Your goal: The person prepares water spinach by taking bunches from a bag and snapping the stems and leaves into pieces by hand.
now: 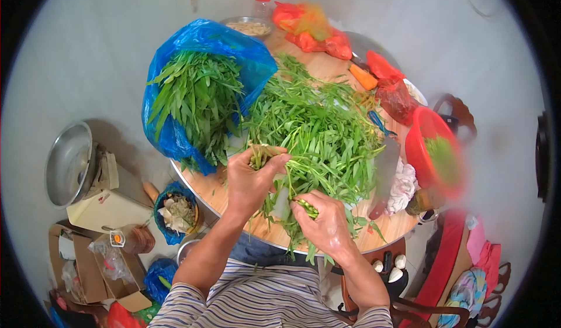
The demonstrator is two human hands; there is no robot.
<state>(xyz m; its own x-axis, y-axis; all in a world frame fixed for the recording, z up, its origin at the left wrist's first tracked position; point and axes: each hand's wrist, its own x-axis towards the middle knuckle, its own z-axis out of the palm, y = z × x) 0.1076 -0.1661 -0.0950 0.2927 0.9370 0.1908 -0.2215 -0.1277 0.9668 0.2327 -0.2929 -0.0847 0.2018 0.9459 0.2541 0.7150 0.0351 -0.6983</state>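
Observation:
My left hand point(252, 176) is closed on a small bundle of stem ends point(263, 154), with its thumb and forefinger pinching a strand of water spinach. To its right and a little nearer me, my right hand point(326, 221) curls round a bunch of short green stems point(306, 209). Both hands are over the near side of a wide heap of loose water spinach point(333, 141) on the round table. At the left, a blue plastic bag point(204, 33) stands open, holding a thick bunch of leafy greens point(196, 91). My fingers partly hide the stems.
A cleaver point(385, 167) lies right of the heap, beside garlic point(403, 186) and a red basin point(425, 147) containing greens. Farther back are a carrot point(363, 77) and red plastic bags point(310, 27). A blue-lined waste bin point(175, 211) stands below the table's left edge point(196, 185).

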